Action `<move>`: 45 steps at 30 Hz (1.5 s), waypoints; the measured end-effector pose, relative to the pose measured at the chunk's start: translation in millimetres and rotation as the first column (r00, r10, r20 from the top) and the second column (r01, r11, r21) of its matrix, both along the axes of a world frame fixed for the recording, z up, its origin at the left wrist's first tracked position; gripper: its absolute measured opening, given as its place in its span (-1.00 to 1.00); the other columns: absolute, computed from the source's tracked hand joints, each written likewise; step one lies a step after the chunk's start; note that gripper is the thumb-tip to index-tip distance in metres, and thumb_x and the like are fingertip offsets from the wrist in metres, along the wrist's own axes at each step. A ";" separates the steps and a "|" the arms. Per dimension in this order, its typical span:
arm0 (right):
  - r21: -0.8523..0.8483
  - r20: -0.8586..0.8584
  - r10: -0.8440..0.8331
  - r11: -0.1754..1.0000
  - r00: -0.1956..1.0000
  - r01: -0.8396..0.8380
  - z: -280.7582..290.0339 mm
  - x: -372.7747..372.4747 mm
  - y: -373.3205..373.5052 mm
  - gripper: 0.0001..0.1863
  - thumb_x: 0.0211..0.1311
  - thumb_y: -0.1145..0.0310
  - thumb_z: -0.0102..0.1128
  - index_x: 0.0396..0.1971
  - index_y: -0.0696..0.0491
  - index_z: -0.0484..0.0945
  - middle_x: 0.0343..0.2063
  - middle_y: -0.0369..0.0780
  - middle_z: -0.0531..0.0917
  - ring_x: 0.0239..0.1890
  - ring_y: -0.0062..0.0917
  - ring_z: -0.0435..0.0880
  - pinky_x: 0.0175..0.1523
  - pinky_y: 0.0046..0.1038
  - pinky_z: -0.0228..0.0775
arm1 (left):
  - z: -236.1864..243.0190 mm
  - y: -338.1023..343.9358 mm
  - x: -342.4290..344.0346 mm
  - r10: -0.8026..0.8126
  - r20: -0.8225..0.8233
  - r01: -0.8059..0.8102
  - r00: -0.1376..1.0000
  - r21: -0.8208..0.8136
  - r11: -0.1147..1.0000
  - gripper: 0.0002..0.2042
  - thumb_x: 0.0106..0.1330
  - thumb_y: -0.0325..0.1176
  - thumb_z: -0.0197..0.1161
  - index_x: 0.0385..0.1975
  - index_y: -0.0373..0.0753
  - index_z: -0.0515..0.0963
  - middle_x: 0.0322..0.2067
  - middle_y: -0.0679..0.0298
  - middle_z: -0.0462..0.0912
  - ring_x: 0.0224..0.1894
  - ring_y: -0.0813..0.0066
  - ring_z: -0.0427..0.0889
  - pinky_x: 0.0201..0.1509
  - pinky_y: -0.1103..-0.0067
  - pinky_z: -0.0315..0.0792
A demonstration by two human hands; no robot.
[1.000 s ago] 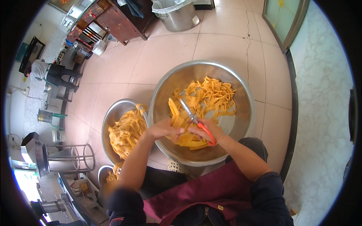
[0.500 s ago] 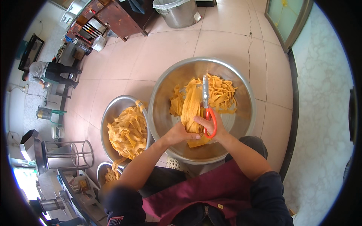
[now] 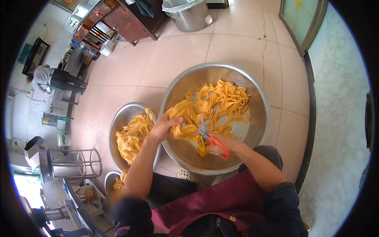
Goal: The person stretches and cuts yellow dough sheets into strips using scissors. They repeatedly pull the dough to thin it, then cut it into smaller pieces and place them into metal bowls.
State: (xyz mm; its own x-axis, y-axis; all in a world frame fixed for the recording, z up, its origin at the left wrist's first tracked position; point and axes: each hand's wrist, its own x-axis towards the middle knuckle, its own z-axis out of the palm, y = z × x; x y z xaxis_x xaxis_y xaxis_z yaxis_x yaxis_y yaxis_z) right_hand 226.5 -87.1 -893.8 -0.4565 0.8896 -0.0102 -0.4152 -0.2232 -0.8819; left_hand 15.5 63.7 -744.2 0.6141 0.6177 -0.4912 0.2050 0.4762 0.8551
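Note:
Inside the large metal basin my left hand grips a bunch of wide yellow strips, which look like soft folded sheets. My right hand holds scissors with one red and one yellow handle. Their blades are spread and point away from me, at the strips beside my left thumb. Narrower yellow pieces lie heaped on the far right side of the basin. My right fingers are partly hidden behind the handles.
A smaller metal basin of wide yellow strips stands against the large one's left side, one strip draped over its rim. Nearer me is another bowl with strips. A lined metal bin stands far off; a person bends at the left.
My left hand has moved left, carrying the bunch, which now hangs looser. The scissors have swung from upright and closed to tilted with blades apart, while my right hand has turned.

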 end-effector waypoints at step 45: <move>-0.115 0.061 -0.227 0.966 0.972 0.233 54.0 23.6 -2.5 -0.58 0.44 0.44 0.08 0.26 0.17 0.43 -0.16 -0.10 0.70 -0.31 -0.56 0.72 -0.19 -0.49 0.57 | -25.4 -4.0 6.0 0.028 -0.080 -0.034 0.996 -0.073 0.997 -0.79 0.38 -0.28 0.39 -0.22 -0.29 0.58 -0.62 0.32 0.56 -0.54 0.45 0.61 -0.30 0.49 0.53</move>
